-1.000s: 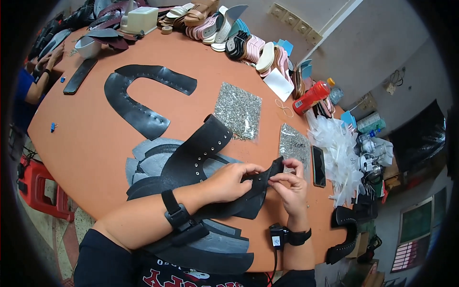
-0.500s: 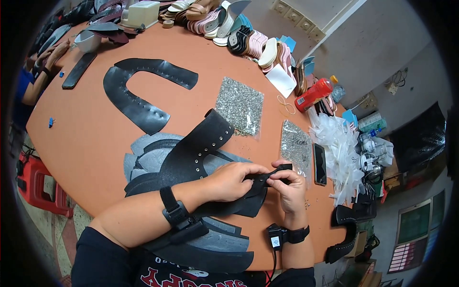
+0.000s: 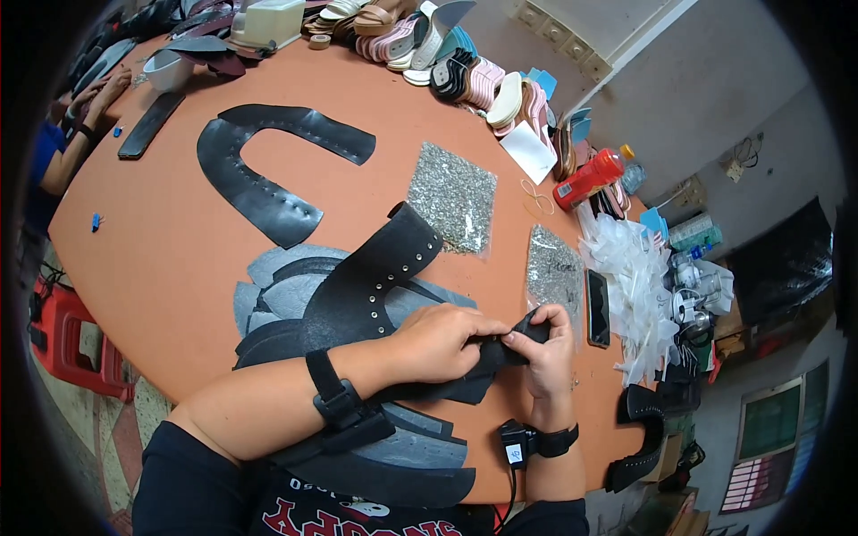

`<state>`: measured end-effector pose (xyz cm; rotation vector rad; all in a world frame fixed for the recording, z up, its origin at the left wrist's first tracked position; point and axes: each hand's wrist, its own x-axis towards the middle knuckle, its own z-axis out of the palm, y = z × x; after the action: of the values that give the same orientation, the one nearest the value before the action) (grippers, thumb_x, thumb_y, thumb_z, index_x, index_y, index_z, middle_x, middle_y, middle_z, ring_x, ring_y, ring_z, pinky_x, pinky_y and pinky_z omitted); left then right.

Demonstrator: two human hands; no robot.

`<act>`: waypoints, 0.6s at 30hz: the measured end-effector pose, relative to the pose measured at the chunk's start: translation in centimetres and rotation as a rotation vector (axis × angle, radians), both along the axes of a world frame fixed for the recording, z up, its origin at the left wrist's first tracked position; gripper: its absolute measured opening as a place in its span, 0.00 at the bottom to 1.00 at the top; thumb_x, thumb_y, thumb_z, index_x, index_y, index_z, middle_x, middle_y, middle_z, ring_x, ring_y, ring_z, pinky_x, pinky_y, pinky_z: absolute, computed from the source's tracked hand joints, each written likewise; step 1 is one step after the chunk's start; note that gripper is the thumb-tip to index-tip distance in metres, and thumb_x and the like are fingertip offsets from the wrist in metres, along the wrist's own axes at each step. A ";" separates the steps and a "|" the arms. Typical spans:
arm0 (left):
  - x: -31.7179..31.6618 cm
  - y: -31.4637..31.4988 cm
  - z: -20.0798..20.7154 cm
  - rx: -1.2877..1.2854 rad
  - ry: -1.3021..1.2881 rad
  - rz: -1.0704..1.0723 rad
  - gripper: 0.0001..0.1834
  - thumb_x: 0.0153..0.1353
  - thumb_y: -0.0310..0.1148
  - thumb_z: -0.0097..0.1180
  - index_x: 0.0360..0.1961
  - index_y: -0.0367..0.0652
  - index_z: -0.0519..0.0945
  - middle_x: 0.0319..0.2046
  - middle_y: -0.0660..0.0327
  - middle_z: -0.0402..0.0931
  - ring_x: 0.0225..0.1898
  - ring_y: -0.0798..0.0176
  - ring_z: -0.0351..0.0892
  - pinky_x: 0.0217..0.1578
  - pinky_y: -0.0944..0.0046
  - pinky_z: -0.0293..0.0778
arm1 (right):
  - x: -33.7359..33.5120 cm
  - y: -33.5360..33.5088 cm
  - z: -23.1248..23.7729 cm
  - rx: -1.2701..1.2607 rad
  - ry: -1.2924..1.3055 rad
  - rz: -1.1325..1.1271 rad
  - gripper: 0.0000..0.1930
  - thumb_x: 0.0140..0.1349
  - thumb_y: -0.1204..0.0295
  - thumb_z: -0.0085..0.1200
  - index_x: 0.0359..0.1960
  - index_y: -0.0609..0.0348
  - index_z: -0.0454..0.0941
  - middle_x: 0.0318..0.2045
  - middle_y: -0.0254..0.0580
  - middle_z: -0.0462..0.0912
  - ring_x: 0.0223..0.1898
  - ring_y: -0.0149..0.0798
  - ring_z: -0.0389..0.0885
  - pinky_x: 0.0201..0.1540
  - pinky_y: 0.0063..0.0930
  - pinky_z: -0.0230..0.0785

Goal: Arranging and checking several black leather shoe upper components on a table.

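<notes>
A curved black leather piece (image 3: 350,284), with a row of metal eyelets along it, lies over a pile of grey-backed leather pieces (image 3: 416,438). Its near right end is raised between my two hands. My left hand (image 3: 440,341) grips the strip, index finger stretched along it toward the right hand. Thumb and curled fingers of my right hand (image 3: 545,351) pinch the end, which bends up under them. The fingers hide part of that end, so I cannot tell if a small fitting is in it. A clear bag of small metal eyelets (image 3: 451,198) lies beyond the strip.
Another curved black leather piece (image 3: 231,174) lies far left. A second bag of metal bits (image 3: 553,268), a phone (image 3: 598,308) and white plastic strips (image 3: 630,286) are at right. Shoe soles (image 3: 474,80) and a red bottle (image 3: 585,178) line the back. Another person's hands (image 3: 109,92) work far left.
My right hand's fingers have curled over the strip's end, which now bends upward. The left hand stays close beside it, its index finger reaching slightly farther right.
</notes>
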<state>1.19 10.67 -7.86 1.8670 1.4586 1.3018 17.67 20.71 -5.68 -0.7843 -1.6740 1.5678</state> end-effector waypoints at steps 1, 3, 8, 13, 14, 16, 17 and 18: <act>0.0 0.0 0.2 0.003 -0.001 0.004 0.18 0.54 0.23 0.51 0.48 0.41 0.76 0.30 0.55 0.77 0.32 0.56 0.78 0.34 0.63 0.73 | 0.1 -0.1 0.3 0.107 -0.049 0.014 0.21 0.42 0.87 0.63 0.34 0.57 0.66 0.33 0.36 0.76 0.34 0.28 0.76 0.36 0.19 0.71; 0.2 -0.1 0.7 -0.228 -0.228 0.007 0.12 0.54 0.34 0.57 0.40 0.43 0.77 0.32 0.55 0.80 0.34 0.55 0.80 0.34 0.57 0.73 | 0.3 -0.8 2.1 0.086 -0.128 0.100 0.22 0.42 0.86 0.63 0.38 0.58 0.67 0.34 0.36 0.75 0.36 0.28 0.76 0.37 0.19 0.71; -0.2 0.3 0.0 -0.291 -0.377 -0.052 0.09 0.55 0.32 0.60 0.33 0.38 0.75 0.26 0.58 0.78 0.29 0.60 0.79 0.31 0.63 0.72 | 0.1 1.1 3.3 0.084 -0.326 0.508 0.26 0.49 0.84 0.61 0.51 0.63 0.67 0.43 0.39 0.76 0.40 0.26 0.75 0.45 0.19 0.68; 0.0 0.5 -0.4 -0.304 -0.407 -0.039 0.11 0.57 0.32 0.60 0.36 0.37 0.75 0.25 0.62 0.76 0.28 0.71 0.75 0.29 0.69 0.71 | -3.2 6.5 2.0 -0.140 -0.281 0.467 0.09 0.61 0.74 0.53 0.41 0.66 0.76 0.31 0.38 0.81 0.34 0.29 0.79 0.37 0.21 0.70; 0.1 0.6 -0.3 -0.304 -0.358 -0.026 0.11 0.56 0.32 0.60 0.36 0.37 0.75 0.25 0.63 0.76 0.28 0.72 0.75 0.29 0.69 0.70 | -4.8 6.6 1.6 0.124 -0.404 0.414 0.08 0.60 0.75 0.53 0.39 0.65 0.77 0.31 0.39 0.81 0.33 0.29 0.78 0.36 0.22 0.70; 0.0 0.5 -0.4 -0.305 -0.349 -0.042 0.11 0.56 0.31 0.59 0.37 0.37 0.74 0.25 0.64 0.76 0.27 0.72 0.74 0.28 0.69 0.70 | -7.3 7.1 0.1 0.393 -0.514 0.364 0.07 0.59 0.75 0.54 0.36 0.65 0.78 0.32 0.40 0.81 0.31 0.30 0.78 0.35 0.23 0.70; 0.1 0.6 -0.4 -0.305 -0.340 -0.071 0.11 0.56 0.31 0.59 0.37 0.37 0.74 0.25 0.65 0.75 0.26 0.73 0.74 0.28 0.69 0.70 | -8.0 7.6 -0.8 0.521 -0.570 0.334 0.06 0.57 0.75 0.55 0.35 0.65 0.78 0.31 0.41 0.80 0.31 0.32 0.78 0.35 0.25 0.70; 0.1 0.5 -0.3 -0.303 -0.317 -0.067 0.10 0.57 0.30 0.57 0.38 0.39 0.74 0.24 0.66 0.75 0.25 0.72 0.73 0.27 0.68 0.69 | -9.0 7.7 -1.3 0.646 -0.617 0.314 0.06 0.56 0.75 0.56 0.34 0.64 0.79 0.31 0.42 0.80 0.30 0.33 0.78 0.35 0.26 0.70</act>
<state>1.25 11.14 -8.16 1.4306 1.3282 1.2030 8.66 28.44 -6.97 -0.7080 -2.6665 0.8780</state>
